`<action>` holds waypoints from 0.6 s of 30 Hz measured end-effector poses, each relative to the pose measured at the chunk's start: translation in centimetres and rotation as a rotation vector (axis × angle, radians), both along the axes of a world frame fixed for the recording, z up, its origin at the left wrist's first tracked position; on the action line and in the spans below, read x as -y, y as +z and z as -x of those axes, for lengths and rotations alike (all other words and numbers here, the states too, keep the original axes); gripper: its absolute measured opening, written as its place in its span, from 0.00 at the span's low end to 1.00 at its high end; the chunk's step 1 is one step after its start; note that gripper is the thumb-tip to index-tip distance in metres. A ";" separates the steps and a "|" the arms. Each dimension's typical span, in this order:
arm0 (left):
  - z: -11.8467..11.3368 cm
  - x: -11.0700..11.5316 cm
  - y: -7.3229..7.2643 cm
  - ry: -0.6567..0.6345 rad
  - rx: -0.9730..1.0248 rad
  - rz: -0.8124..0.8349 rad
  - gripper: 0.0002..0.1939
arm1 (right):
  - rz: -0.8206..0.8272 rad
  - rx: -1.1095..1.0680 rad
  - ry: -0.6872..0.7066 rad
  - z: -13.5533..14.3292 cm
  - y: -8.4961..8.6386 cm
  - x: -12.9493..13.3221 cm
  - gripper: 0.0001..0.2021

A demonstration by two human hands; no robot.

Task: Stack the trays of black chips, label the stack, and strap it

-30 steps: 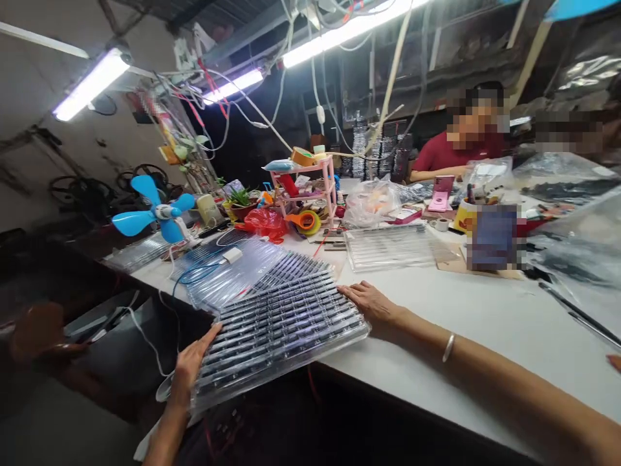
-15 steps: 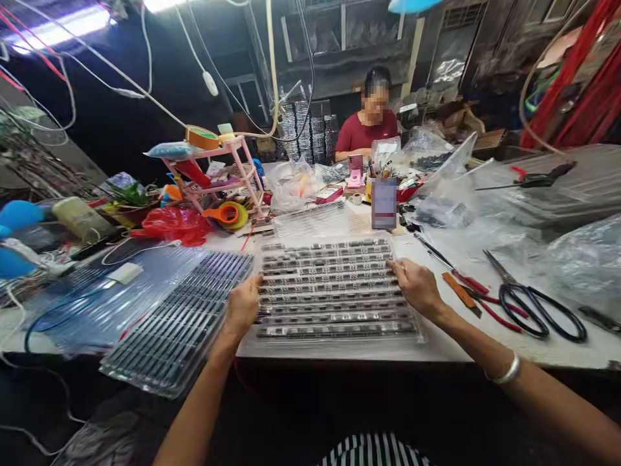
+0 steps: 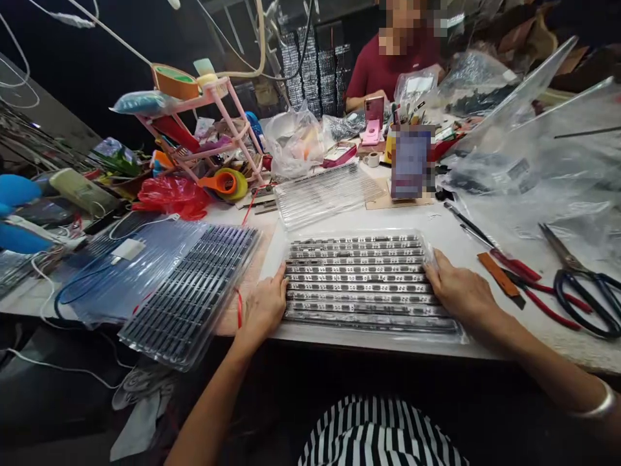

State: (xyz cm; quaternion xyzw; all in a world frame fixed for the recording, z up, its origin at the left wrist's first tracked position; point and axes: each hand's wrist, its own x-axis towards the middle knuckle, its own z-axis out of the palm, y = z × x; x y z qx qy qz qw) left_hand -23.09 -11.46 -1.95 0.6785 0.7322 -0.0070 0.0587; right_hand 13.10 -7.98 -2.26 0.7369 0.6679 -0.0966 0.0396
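We hold one tray [image 3: 359, 285] at the table's [image 3: 412, 226] near edge, left hand [image 3: 262, 304] and right hand [image 3: 460, 288] pinching its opposite ends. One scissors [image 3: 582, 278] lies right; two phones [image 3: 410, 162] [image 3: 373, 116] stand beyond.

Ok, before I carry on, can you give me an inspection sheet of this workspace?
Surface: white table, partly covered.
Job's things: tray of dark strips at the near edge; second filled tray to its left, overhanging.
Clutter: scissors and red-handled tools at right; red bag and pink rack at left.
Grippers: left hand and right hand grip opposite sides of the tray.
Cables: white adapter on plastic sheeting; others hang above.
Surroundings: person in red opposite.
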 end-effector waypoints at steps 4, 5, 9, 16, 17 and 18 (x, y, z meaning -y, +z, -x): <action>-0.1 -0.8 0.2 0.010 -0.008 0.031 0.26 | -0.107 0.014 0.060 0.1 -0.2 -0.6 0.31; 0.0 -0.9 0.2 0.002 0.033 0.028 0.26 | -0.192 0.022 0.095 0.0 -0.2 -0.6 0.30; 1.0 -0.9 -0.4 -0.028 0.239 -0.035 0.27 | -0.469 -0.003 0.492 0.8 -0.2 0.5 0.28; 1.3 -0.4 -1.2 -0.026 0.366 -0.086 0.27 | -0.324 -0.198 0.953 4.1 -1.0 1.9 0.36; 1.1 -0.4 -1.1 -0.017 0.353 -0.097 0.27 | -0.325 -0.199 0.944 4.4 -1.1 2.0 0.35; 0.9 -0.4 -1.1 -0.004 0.331 -0.107 0.26 | -0.328 -0.193 0.934 4.6 -1.1 2.0 0.34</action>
